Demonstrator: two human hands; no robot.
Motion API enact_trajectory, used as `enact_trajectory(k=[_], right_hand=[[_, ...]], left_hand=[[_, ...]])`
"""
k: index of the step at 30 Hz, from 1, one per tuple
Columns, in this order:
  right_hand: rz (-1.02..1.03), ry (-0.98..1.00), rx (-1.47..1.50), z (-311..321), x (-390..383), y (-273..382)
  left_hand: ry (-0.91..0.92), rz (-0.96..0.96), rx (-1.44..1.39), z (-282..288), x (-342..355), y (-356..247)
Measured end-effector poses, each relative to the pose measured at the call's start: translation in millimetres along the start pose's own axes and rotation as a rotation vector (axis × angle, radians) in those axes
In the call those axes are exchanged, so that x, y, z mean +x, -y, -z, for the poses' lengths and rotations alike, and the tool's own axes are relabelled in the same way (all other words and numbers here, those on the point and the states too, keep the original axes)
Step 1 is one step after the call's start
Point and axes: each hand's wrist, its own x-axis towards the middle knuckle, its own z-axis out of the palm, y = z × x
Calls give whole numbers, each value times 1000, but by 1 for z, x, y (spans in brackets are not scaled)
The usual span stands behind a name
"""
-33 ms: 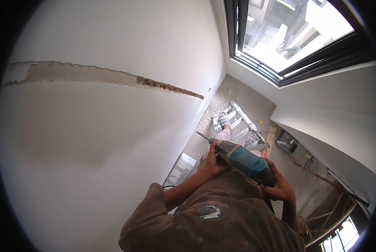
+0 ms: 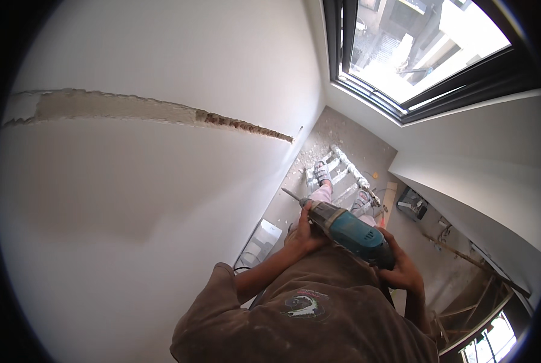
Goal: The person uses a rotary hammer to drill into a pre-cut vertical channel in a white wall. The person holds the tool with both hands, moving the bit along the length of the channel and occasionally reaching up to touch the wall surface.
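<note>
A teal and dark grey rotary hammer drill (image 2: 352, 232) lies across the front of my body. Its pointed chisel bit (image 2: 291, 194) aims up and left toward the white wall, apart from it. My left hand (image 2: 307, 231) is closed round the front of the tool, behind the bit. At the rear end my right hand (image 2: 403, 267) grips the handle; some of its fingers are hidden behind the tool. In the wall to my left runs a long chased groove (image 2: 125, 107), with rough reddish brick showing in its narrower far part.
My sandalled feet (image 2: 323, 172) stand on a white-splattered slatted platform (image 2: 343, 175) above a floor strewn with rubble. A black-framed window (image 2: 397, 112) is at the upper right. A black box (image 2: 412, 204), a wooden plank (image 2: 391, 199) and a pale container (image 2: 260, 242) lie below.
</note>
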Motion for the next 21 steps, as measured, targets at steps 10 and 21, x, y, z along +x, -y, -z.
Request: enact_trajectory(k=[10,21], right_hand=[[-12,-29,-132,-16,22,6],[-89,17,-103,-25,36,15]], left_hand=[[-70,-18,-43,8,8,-13],[-143,-67,-178,12,16,-16]])
